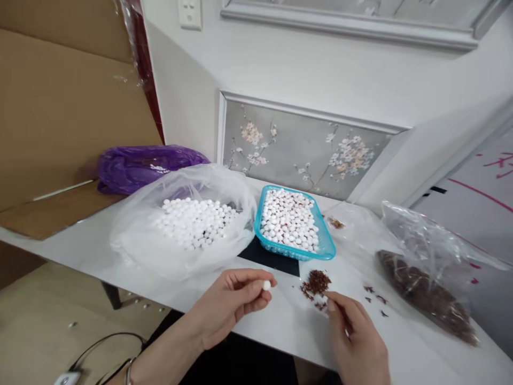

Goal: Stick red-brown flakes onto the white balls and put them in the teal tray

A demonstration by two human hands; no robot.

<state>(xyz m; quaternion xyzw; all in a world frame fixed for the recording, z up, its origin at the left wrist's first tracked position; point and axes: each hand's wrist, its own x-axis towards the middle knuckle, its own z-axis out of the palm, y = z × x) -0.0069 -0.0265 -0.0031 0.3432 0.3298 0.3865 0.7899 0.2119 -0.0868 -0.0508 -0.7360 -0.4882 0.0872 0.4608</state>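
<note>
My left hand (229,305) is closed in a pinch and holds one small white ball (266,285) at its fingertips above the white table (280,321). My right hand (355,337) rests on the table with its fingers pressed together at the edge of a small pile of brown bits (316,283); what it pinches is too small to name. Behind the hands stand a blue basket (296,251) full of white balls and a clear bag (184,224) of white balls.
A clear bag of brown bits (425,289) lies at the right. A purple bag (140,166) and cardboard (60,123) sit at the back left. Loose brown bits (374,294) are scattered near my right hand. A cable lies on the floor (100,347).
</note>
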